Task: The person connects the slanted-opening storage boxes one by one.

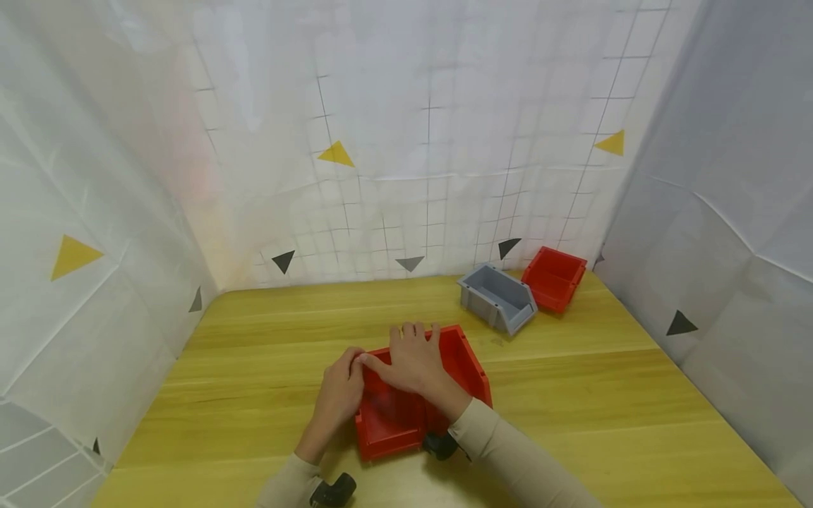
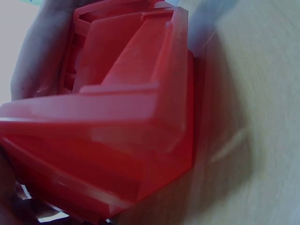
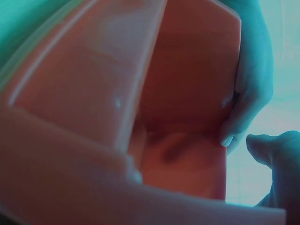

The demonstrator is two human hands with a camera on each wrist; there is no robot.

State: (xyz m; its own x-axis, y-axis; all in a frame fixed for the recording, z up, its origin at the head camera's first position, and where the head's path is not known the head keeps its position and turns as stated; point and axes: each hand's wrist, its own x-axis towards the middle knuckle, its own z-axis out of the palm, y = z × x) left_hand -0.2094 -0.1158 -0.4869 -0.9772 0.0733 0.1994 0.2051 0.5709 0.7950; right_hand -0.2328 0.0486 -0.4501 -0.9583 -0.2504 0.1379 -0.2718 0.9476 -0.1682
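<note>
Red bin (image 1: 389, 423): nearer than grey bin (image 1: 497, 300)
Left hand (image 1: 341, 389): grips red rim
Right hand (image 1: 416, 361): fingers spread over rim

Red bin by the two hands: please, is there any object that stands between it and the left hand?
No, nothing visible stands between them. In the head view, the left hand touches the red bin at its far left corner.

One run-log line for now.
left hand: grips boxy red plastic bin; right hand: over same bin; boxy grey plastic bin: back right
</note>
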